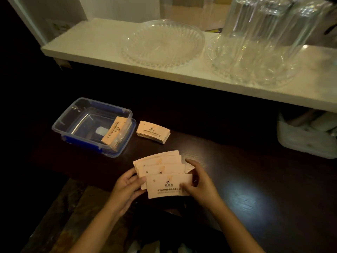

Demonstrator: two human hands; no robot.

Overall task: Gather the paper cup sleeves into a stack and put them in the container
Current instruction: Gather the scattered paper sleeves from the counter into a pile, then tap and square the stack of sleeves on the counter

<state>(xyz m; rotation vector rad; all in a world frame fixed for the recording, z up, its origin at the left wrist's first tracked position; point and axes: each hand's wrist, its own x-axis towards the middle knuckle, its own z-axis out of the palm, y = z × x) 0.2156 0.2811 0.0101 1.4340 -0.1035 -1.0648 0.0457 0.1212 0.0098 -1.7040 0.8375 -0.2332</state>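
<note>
Several flat, pale orange paper cup sleeves (164, 172) lie fanned out on the dark table near its front edge. My left hand (127, 187) grips the fan's left side and my right hand (198, 183) grips its right side, thumb on the front sleeve. A neat stack of sleeves (153, 132) rests on the table beyond the fan. To its left stands a clear plastic container (73, 114) with blue clips, and one bundle of sleeves (114, 131) leans inside against its right wall.
A white shelf (91, 42) runs above the back of the table, carrying two cut-glass plates (162, 42) and upturned drinking glasses (264, 33). A white basket (306, 137) sits under the shelf at the right. The table's front-left corner is near my left hand.
</note>
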